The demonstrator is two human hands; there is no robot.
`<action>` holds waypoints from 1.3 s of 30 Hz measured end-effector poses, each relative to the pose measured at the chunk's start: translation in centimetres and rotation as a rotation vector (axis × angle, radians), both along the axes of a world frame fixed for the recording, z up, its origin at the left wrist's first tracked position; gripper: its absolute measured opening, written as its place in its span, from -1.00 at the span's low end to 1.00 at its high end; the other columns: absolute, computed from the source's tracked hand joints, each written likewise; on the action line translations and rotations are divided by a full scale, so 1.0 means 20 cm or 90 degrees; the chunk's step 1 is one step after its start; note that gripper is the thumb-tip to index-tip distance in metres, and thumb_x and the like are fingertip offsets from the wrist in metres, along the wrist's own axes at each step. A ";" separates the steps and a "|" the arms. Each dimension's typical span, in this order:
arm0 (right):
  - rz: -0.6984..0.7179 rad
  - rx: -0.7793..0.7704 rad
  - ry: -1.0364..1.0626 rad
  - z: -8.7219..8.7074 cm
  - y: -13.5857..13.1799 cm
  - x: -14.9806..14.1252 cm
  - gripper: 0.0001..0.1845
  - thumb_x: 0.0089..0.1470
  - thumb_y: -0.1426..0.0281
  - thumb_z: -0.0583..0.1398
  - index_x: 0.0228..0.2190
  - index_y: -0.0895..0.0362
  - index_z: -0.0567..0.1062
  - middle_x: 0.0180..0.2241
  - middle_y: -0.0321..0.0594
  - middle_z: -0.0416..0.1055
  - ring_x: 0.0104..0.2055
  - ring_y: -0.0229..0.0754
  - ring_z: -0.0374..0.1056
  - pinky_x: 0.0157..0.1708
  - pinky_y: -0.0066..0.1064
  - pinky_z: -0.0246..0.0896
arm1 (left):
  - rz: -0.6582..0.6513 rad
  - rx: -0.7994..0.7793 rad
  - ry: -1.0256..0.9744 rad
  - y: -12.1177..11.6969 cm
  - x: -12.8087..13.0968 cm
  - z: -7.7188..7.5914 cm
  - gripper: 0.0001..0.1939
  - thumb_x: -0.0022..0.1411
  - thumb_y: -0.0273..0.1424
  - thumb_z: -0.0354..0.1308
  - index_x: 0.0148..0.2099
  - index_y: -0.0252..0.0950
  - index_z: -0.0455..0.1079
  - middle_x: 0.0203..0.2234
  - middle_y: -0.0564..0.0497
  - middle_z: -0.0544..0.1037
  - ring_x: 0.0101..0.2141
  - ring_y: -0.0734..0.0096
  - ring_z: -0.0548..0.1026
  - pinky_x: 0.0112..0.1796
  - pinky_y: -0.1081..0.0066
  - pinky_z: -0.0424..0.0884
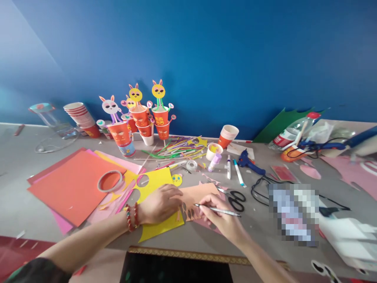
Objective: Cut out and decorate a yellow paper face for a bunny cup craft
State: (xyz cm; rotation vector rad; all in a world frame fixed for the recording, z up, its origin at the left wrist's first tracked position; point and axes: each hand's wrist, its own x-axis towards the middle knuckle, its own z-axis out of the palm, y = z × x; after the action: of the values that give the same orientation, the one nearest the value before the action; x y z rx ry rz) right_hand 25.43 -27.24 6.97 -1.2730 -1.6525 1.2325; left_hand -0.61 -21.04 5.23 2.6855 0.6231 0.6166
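Note:
My right hand (pixel 216 212) is closed round a slim pen (pixel 225 211), its tip pointing left over an orange sheet of paper (pixel 203 193). Several cut-out holes show along that sheet's lower edge. My left hand (pixel 161 202) lies flat with fingers stretched, resting on a yellow sheet (pixel 161 230) and the orange sheet's left side. Just above it is a small round yellow face cut-out (pixel 177 180). Black-handled scissors (pixel 236 199) lie right of the orange sheet, their blades partly under or beside its edge.
Stacked coloured sheets (pixel 69 184) with a tape roll (pixel 109 181) on top lie at left. Paper-cup figures (pixel 119 133) stand by the wall near pipe cleaners (pixel 173 149). A glue stick (pixel 214 162), markers (pixel 238 173), a blue glue gun (pixel 250 163) and its black cable (pixel 255 192) are at right.

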 end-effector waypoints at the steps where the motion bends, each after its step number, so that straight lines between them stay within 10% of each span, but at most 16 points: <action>1: 0.013 0.021 -0.020 0.00 0.01 -0.02 -0.89 0.20 0.31 0.16 -0.33 0.08 0.43 -0.51 -0.34 0.41 -0.52 -0.28 0.34 -0.54 -0.50 0.21 | -0.019 0.004 0.015 -0.02 -0.01 0.00 -0.79 0.37 -0.37 0.04 -0.02 -0.22 0.43 0.04 -0.13 0.48 0.02 0.20 0.42 0.05 0.18 0.35; 19: -0.052 0.260 -0.134 -0.17 0.13 -0.10 -0.82 0.11 0.50 0.11 -0.51 0.07 0.31 -0.63 -0.43 0.25 -0.62 -0.34 0.16 -0.58 -0.51 0.06 | -0.074 -0.037 0.131 -0.03 -0.03 -0.03 -0.48 0.34 0.00 0.03 0.27 -0.01 0.26 0.24 -0.14 0.28 0.15 0.02 0.28 0.17 -0.01 0.17; 39: 0.000 0.199 -0.146 -0.16 0.13 -0.09 -0.78 0.19 0.47 0.08 -0.50 0.06 0.32 -0.60 -0.37 0.34 -0.59 -0.30 0.22 -0.52 -0.45 0.13 | -0.058 -0.069 0.135 -0.03 -0.02 -0.03 -0.50 0.35 -0.01 0.03 0.23 -0.06 0.31 0.26 -0.14 0.25 0.19 0.02 0.25 0.20 0.01 0.16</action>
State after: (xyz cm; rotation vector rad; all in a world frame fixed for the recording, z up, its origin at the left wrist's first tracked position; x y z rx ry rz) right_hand 23.73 -24.61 3.83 -1.2504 -1.9200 0.8084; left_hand -0.99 -21.72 4.67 2.6794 0.5655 0.2677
